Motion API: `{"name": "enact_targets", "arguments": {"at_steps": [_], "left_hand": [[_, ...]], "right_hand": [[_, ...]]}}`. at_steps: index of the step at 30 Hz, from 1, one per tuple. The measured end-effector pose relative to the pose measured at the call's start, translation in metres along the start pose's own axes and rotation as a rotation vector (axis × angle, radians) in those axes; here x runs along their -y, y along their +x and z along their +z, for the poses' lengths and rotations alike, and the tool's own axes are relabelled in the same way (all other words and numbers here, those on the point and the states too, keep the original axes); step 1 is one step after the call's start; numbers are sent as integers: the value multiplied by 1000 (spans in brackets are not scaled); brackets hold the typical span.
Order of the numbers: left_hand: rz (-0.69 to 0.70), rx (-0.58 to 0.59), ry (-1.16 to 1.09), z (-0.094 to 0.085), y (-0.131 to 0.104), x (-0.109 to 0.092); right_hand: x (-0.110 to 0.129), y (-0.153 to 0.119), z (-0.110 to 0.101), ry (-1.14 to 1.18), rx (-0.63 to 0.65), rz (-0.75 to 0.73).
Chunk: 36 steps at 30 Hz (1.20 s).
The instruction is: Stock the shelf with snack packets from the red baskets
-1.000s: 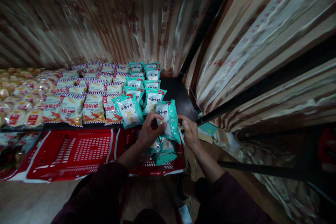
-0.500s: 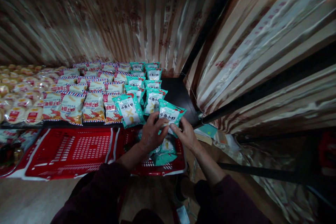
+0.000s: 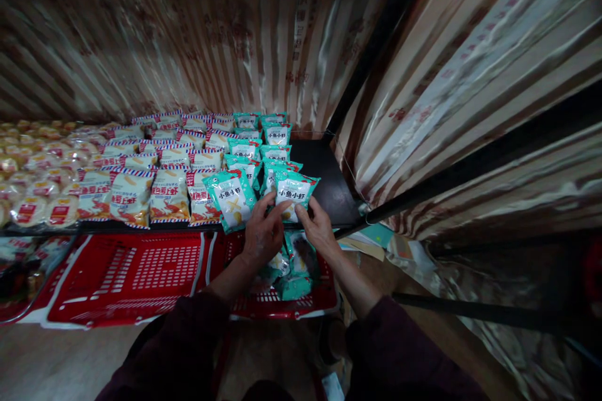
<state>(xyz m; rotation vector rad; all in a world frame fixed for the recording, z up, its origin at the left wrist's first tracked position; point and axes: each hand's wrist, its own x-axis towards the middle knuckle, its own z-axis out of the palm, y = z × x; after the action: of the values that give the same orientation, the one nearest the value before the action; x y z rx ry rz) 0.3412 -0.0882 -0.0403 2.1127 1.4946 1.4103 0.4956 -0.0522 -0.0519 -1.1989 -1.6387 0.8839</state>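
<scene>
Between my two hands is a teal and white snack bag (image 3: 295, 191), held upright at the front edge of the black shelf (image 3: 324, 169). My left hand (image 3: 264, 229) grips its left side, with a finger across the front. On the lower right side, my right hand (image 3: 317, 222) pinches it with the thumb in front. Just left of it leans another teal snack bag (image 3: 231, 200). Rows of the same teal bags stand behind, partly hidden by the held one. Below my hands, several teal bags (image 3: 295, 287) lie in a red basket (image 3: 320, 307).
White, red and blue snack bags (image 3: 169, 191) fill the shelf to the left, beside round packaged cakes (image 3: 61, 210). A second red basket (image 3: 126, 276) sits below them. Striped plastic sheeting (image 3: 263, 31) hangs behind, and a black post (image 3: 376, 50) rises at the shelf's right corner.
Both hands have carried the snack bag slightly left and away from me, against the front of the teal row. The bag now stands straighter than before.
</scene>
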Motion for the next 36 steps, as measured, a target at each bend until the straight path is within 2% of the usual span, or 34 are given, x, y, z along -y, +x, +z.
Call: {"name": "enact_targets", "arguments": {"at_steps": [8,17,24,28,32,36], "left_hand": [[-26,-31,30,1,-2,9],[-20,-121,52,3,2,8],[-154,-70,-73,16,-1,12],[-221,-90,-119,19,0,11],[-274,-94,-85,21,2,10],[-265,-122,-53,26,4,12]], "right_hand": [[-6,11,10,-203,-77,-119],[-3,8,19,-156,-115,-19],[-5,7,22,-198,-76,-51],[-7,7,23,-206,-92,-80],[-4,6,26,-145,-64,-8],[1,8,28,-72,-53,52]]}}
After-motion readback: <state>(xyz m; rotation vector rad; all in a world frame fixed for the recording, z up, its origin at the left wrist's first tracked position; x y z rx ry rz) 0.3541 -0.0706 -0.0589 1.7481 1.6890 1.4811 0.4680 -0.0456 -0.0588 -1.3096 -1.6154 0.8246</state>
